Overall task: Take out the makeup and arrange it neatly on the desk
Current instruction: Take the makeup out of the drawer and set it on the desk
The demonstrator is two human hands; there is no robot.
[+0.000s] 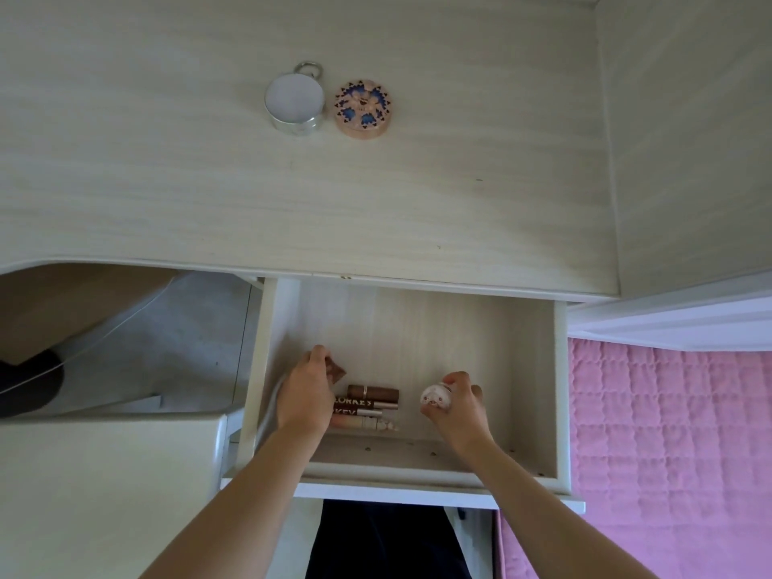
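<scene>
The desk drawer [539, 369] stands pulled open below the desk edge. Inside it, my left hand [307, 390] grips a small brown case [337, 369] near the drawer's left wall. My right hand [459, 405] holds a small round white compact [434, 398] with a pink pattern. Between the hands lie several lipstick and gloss tubes [367, 405] side by side. On the desk top [167, 181] stand a round silver tin [294, 100] with a white lid and ring, and a pink round compact [362, 108] with a blue pattern, touching each other.
A pink quilted bed cover [668, 453] lies to the right of the drawer. At the left is a white cabinet top [104, 495], with grey floor and a white cable behind it. A wall panel [689, 140] bounds the desk on the right.
</scene>
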